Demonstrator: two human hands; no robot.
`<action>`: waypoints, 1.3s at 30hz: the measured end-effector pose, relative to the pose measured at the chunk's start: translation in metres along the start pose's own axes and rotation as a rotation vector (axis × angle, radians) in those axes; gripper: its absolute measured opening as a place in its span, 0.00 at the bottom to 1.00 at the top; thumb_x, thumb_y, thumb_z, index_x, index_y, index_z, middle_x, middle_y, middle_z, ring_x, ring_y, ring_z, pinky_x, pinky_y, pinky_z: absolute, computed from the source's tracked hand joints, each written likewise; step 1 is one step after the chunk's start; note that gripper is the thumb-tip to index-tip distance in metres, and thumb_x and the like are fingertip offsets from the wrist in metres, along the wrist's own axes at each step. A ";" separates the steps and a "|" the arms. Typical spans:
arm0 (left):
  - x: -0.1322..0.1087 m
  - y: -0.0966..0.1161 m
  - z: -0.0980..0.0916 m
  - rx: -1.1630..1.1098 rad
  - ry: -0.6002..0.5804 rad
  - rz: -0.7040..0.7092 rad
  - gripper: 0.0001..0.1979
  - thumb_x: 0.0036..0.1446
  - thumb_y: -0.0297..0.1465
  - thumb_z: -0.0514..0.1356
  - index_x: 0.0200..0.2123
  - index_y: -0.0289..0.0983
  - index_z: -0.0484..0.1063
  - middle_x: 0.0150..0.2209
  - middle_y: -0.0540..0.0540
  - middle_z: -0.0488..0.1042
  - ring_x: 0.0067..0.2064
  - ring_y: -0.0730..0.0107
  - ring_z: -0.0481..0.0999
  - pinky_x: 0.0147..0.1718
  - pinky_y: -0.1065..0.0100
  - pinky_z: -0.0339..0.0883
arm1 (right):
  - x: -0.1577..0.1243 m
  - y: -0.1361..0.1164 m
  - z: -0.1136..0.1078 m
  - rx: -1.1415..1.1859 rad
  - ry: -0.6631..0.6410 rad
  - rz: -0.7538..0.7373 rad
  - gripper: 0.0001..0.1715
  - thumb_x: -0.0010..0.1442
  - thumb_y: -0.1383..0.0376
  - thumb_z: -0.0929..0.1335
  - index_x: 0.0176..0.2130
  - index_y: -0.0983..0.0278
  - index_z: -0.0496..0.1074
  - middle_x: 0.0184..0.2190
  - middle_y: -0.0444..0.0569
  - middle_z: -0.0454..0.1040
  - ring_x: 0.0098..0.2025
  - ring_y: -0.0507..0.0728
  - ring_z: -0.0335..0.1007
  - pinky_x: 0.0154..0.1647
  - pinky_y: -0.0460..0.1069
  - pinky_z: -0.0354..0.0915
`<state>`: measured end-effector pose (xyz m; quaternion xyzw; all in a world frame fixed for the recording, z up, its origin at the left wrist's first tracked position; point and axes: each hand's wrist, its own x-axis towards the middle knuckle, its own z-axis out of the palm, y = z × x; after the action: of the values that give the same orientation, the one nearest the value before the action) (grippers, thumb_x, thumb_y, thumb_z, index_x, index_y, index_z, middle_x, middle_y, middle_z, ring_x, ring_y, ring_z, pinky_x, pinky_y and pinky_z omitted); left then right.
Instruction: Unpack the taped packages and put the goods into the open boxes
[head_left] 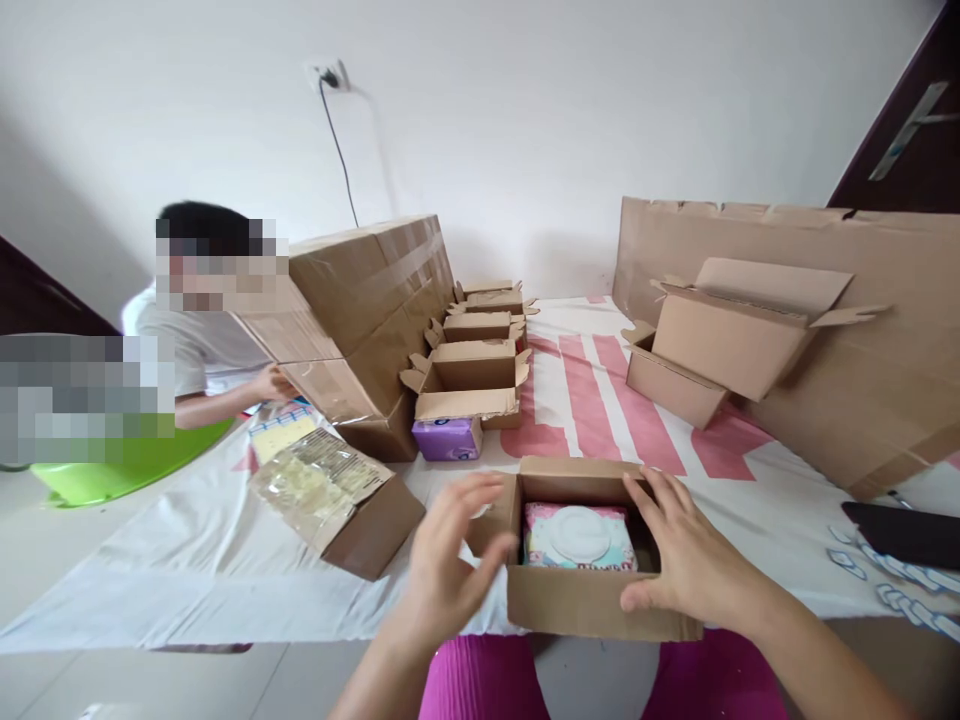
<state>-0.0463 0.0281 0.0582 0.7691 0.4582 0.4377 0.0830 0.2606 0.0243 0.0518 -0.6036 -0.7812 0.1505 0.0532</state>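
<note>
An open cardboard box (592,605) stands at the table's near edge, and a pack of wet wipes (555,530) with a round white lid lies inside it. To its left, my left hand (457,545) is open beside the box's left flap, fingers apart; whether it touches the flap I cannot tell. My right hand (679,535) spreads over the box's right end, with fingertips at the far rim and the thumb near the front wall. Its fingers are apart, and it hides the right flap.
A purple pack (446,440) and a row of open boxes (466,375) stand beyond, along a large carton (360,320). A taped box (337,500) lies left. Two small boxes (727,335) lean right. A person (202,330) sits at left. A dark phone-like object (904,532) lies right.
</note>
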 end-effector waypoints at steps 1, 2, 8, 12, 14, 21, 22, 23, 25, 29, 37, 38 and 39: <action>0.004 0.007 0.002 0.026 -0.175 0.063 0.32 0.56 0.47 0.64 0.60 0.41 0.63 0.61 0.35 0.66 0.65 0.46 0.61 0.61 0.45 0.58 | 0.000 0.000 0.000 -0.001 -0.010 0.005 0.78 0.36 0.33 0.73 0.71 0.67 0.46 0.73 0.63 0.35 0.72 0.75 0.28 0.68 0.68 0.48; 0.008 0.011 0.006 0.054 -0.343 0.071 0.44 0.50 0.51 0.67 0.65 0.40 0.57 0.66 0.32 0.59 0.69 0.40 0.53 0.63 0.41 0.53 | -0.002 0.000 0.002 -0.004 -0.014 0.006 0.78 0.35 0.33 0.73 0.71 0.67 0.46 0.73 0.63 0.32 0.72 0.75 0.27 0.68 0.68 0.48; 0.011 -0.001 0.027 0.026 -0.712 -0.131 0.67 0.32 0.51 0.74 0.71 0.41 0.42 0.73 0.32 0.31 0.70 0.35 0.48 0.61 0.43 0.58 | -0.015 0.004 0.006 -0.042 0.063 -0.193 0.61 0.47 0.36 0.71 0.67 0.64 0.57 0.73 0.59 0.37 0.72 0.75 0.29 0.69 0.71 0.41; 0.012 -0.002 0.023 0.033 -0.713 -0.133 0.64 0.33 0.47 0.75 0.70 0.43 0.46 0.72 0.33 0.33 0.70 0.35 0.49 0.61 0.43 0.58 | -0.009 -0.004 -0.017 0.044 -0.082 -0.320 0.40 0.64 0.42 0.61 0.65 0.62 0.61 0.67 0.56 0.60 0.69 0.68 0.51 0.69 0.67 0.46; 0.015 -0.001 0.022 0.033 -0.725 -0.124 0.62 0.34 0.49 0.74 0.69 0.41 0.48 0.72 0.31 0.36 0.70 0.35 0.49 0.62 0.42 0.57 | 0.004 -0.014 -0.028 0.072 -0.173 -0.272 0.31 0.68 0.50 0.58 0.64 0.62 0.64 0.63 0.55 0.67 0.65 0.64 0.60 0.65 0.63 0.56; 0.014 -0.001 0.024 0.019 -0.696 -0.114 0.58 0.33 0.49 0.75 0.65 0.39 0.54 0.71 0.31 0.38 0.70 0.35 0.49 0.62 0.42 0.57 | 0.053 -0.047 -0.012 -0.118 -0.338 -0.174 0.30 0.53 0.63 0.72 0.54 0.72 0.71 0.52 0.66 0.76 0.53 0.69 0.73 0.53 0.57 0.67; 0.013 -0.001 0.025 0.019 -0.696 -0.120 0.58 0.32 0.49 0.75 0.65 0.39 0.55 0.71 0.30 0.38 0.70 0.36 0.49 0.62 0.43 0.57 | 0.056 -0.048 -0.008 -0.128 -0.341 -0.175 0.28 0.53 0.64 0.72 0.53 0.71 0.72 0.50 0.65 0.77 0.51 0.68 0.75 0.51 0.57 0.69; 0.013 -0.001 0.025 0.018 -0.697 -0.125 0.57 0.32 0.48 0.75 0.64 0.38 0.56 0.71 0.29 0.39 0.70 0.36 0.49 0.62 0.43 0.57 | 0.058 -0.048 -0.005 -0.138 -0.340 -0.175 0.26 0.52 0.65 0.72 0.51 0.70 0.73 0.47 0.63 0.79 0.49 0.68 0.77 0.48 0.56 0.70; 0.013 0.000 0.025 0.011 -0.695 -0.128 0.57 0.32 0.49 0.75 0.64 0.37 0.57 0.71 0.29 0.39 0.70 0.36 0.49 0.62 0.43 0.57 | 0.058 -0.047 -0.002 -0.155 -0.317 -0.187 0.29 0.48 0.65 0.74 0.50 0.68 0.73 0.44 0.61 0.80 0.45 0.68 0.78 0.44 0.55 0.70; 0.012 0.001 0.026 -0.016 -0.642 -0.118 0.60 0.31 0.48 0.76 0.66 0.40 0.53 0.71 0.30 0.41 0.70 0.36 0.49 0.63 0.42 0.57 | 0.049 -0.047 -0.007 -0.172 -0.192 -0.230 0.32 0.43 0.62 0.76 0.48 0.69 0.72 0.44 0.62 0.79 0.47 0.69 0.76 0.46 0.56 0.68; 0.003 -0.007 0.010 -0.064 -0.548 -0.125 0.67 0.31 0.42 0.78 0.70 0.42 0.42 0.70 0.31 0.44 0.69 0.37 0.51 0.64 0.43 0.55 | 0.020 -0.056 -0.053 0.006 0.312 -0.422 0.22 0.43 0.66 0.70 0.42 0.62 0.71 0.39 0.52 0.77 0.43 0.63 0.72 0.44 0.55 0.65; 0.002 -0.009 0.006 -0.039 -0.524 -0.129 0.68 0.31 0.40 0.78 0.70 0.43 0.41 0.70 0.32 0.44 0.69 0.37 0.51 0.64 0.43 0.55 | 0.015 -0.055 -0.061 0.049 0.380 -0.441 0.24 0.43 0.67 0.69 0.43 0.62 0.71 0.40 0.51 0.77 0.43 0.62 0.72 0.43 0.54 0.66; 0.001 -0.011 0.002 -0.006 -0.499 -0.131 0.68 0.31 0.37 0.78 0.70 0.45 0.40 0.71 0.33 0.44 0.69 0.37 0.50 0.64 0.43 0.55 | 0.011 -0.053 -0.069 0.090 0.438 -0.444 0.25 0.43 0.67 0.69 0.44 0.62 0.70 0.39 0.51 0.77 0.41 0.61 0.72 0.41 0.53 0.66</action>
<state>-0.0515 0.0356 0.0519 0.8217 0.4712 0.2293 0.2241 0.2267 0.0349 0.1317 -0.4336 -0.8564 0.0360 0.2781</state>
